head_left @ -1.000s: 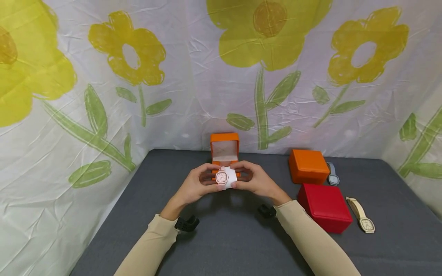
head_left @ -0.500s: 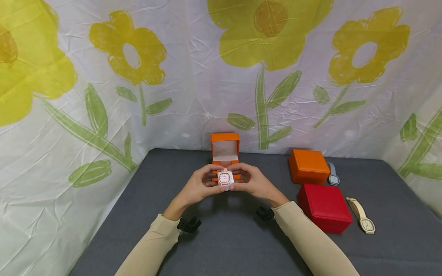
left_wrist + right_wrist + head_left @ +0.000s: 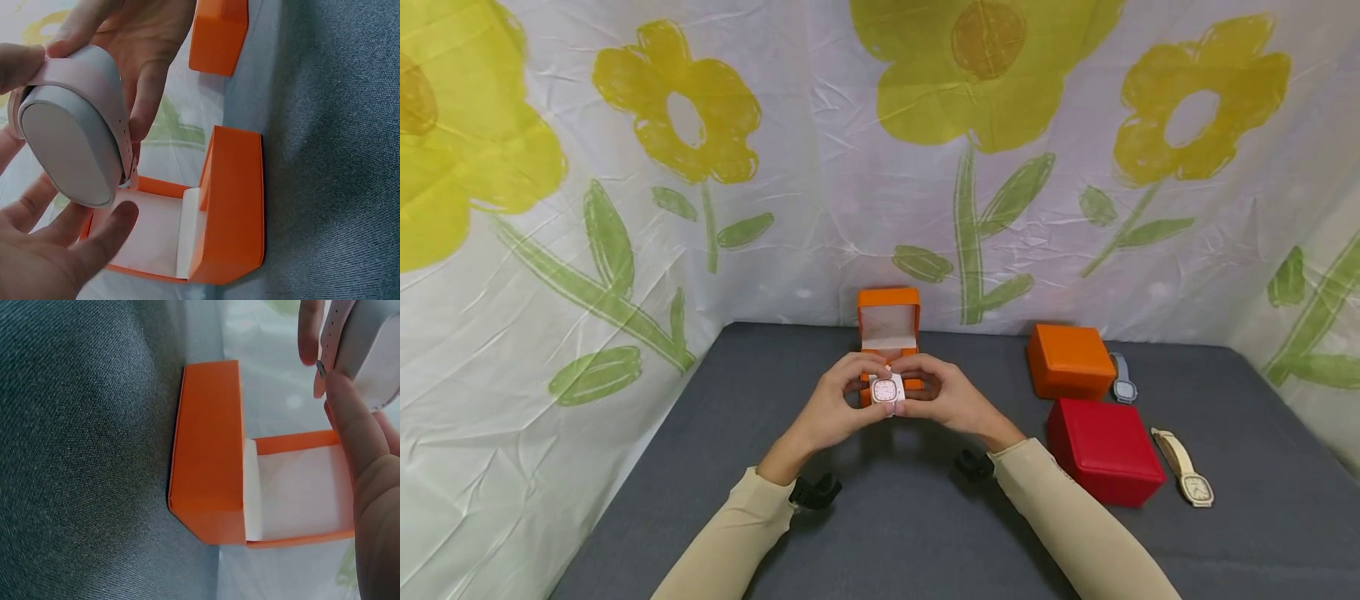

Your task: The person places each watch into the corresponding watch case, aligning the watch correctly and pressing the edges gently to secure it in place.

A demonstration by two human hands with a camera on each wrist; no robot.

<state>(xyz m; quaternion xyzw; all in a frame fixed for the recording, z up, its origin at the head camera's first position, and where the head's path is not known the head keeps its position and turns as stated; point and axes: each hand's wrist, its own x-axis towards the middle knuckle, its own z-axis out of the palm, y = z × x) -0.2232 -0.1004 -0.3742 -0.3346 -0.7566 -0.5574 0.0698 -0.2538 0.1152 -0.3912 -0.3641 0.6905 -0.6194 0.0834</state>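
Observation:
A pink watch (image 3: 884, 390) is wrapped round a white watch cushion (image 3: 69, 153), held up in front of the open orange watch box (image 3: 888, 325). My left hand (image 3: 841, 398) pinches the watch from the left side, with thumb below and fingers along the top. From the other side my right hand (image 3: 949, 393) grips the cushion and strap between thumb and fingers. The strap's holes and buckle show at the cushion's far side in the left wrist view. The box's white-lined lid (image 3: 306, 494) stands raised; its base is partly hidden behind the hands.
To the right stand a closed orange box (image 3: 1069, 362) and a closed red box (image 3: 1105, 452). A light blue watch (image 3: 1123, 385) and a cream watch (image 3: 1189, 475) lie beside them on the dark grey cloth (image 3: 895, 533). A flowered curtain (image 3: 820, 208) hangs behind.
The watch has slid right along the cushion, from its left end to its middle. The left fingers have since come over the top of the watch. Boxes and other watches are unmoved.

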